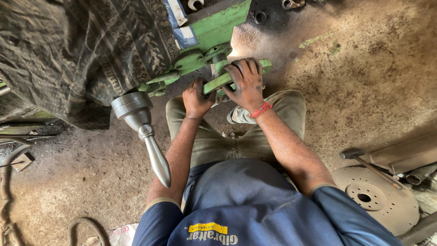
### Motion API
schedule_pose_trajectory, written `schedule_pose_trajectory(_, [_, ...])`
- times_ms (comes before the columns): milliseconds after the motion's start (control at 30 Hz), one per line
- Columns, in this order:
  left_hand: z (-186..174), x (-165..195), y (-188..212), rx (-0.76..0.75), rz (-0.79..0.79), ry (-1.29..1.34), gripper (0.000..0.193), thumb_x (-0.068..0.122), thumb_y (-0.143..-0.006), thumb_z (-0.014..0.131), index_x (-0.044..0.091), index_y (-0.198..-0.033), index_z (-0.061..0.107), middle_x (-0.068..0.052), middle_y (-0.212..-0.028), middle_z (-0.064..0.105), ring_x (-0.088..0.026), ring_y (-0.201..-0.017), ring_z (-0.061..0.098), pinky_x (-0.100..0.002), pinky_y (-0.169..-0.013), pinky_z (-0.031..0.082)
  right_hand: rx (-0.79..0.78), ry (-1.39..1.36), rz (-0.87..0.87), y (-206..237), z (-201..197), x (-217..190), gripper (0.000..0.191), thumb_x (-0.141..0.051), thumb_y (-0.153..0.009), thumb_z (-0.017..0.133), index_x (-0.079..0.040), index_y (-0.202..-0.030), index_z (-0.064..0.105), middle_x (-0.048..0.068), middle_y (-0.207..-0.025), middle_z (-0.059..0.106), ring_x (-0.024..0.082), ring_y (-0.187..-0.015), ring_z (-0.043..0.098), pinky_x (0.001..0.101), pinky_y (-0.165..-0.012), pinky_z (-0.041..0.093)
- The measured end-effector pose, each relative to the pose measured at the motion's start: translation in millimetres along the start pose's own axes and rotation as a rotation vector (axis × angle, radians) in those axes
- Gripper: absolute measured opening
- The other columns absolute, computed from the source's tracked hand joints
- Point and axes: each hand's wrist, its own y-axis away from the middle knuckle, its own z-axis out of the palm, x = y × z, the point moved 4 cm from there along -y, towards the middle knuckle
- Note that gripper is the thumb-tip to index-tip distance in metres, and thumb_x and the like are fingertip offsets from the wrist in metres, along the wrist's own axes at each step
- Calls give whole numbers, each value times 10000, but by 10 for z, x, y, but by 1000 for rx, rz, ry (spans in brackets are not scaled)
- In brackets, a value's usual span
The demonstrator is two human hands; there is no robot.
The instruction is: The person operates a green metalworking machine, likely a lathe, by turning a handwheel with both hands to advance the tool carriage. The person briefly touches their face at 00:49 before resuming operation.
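Here both your hands clench the green lever arm (227, 78): left hand (196, 98) at its 8 o'clock end, right hand (248, 84) just beside, sharing the load.

shirt (255, 205): the person is wearing a dark blue short-sleeved top, with a yellow patch and pale lettering showing near the bottom edge of the view
sleeves (157, 214): they are ending above the elbows, each edged with a thin olive band
trousers (214, 141): khaki-olive cloth is covering both legs, creased and dusty
wristband (260, 110): a red thread band is circling the right wrist
hands (248, 84): both are bare and showing dark grease smudges on the fingers
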Motion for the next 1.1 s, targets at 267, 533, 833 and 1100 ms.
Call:
schedule_pose_trajectory(267, [3,-18,14,4,0,16,309,205,-785,822,108,-981,605,-86,-875,711,-327,-745,720,-435,-635,565,-17,8,0,17,33,9,632,-315,-680,930,-149,-1225,657,101,-1120,531,324,-1132,520,528,-1093,394])
schedule_pose_trajectory(533, [1,-26,22,6,-9,20,293,202,-788,822,110,-969,610,-89,-875,716,-329,-748,725,-433,-637,566,-30,36,-4,37,83,25,654,-328,-677,940,-158,-1240,656,87,-1120,536,304,-1126,524,523,-1099,397])
schedule_pose_trajectory(833, [30,-66,41,-2,-27,24,290,207,-806,821,98,-966,605,-100,-864,716,-328,-724,724,-435,-631,568,-39,40,-3,34,95,10,656,-340,-668,945,-160,-1231,660,83,-1108,538,308,-1125,526,522,-1094,396])
schedule_pose_trajectory(1100, [11,-55,43,14,-23,34,280,182,-790,812,97,-955,601,-111,-859,711,-348,-735,717,-446,-634,562,-32,15,-7,2,30,-38,651,-320,-667,941,-155,-1232,663,87,-1113,546,322,-1133,526,519,-1095,393])
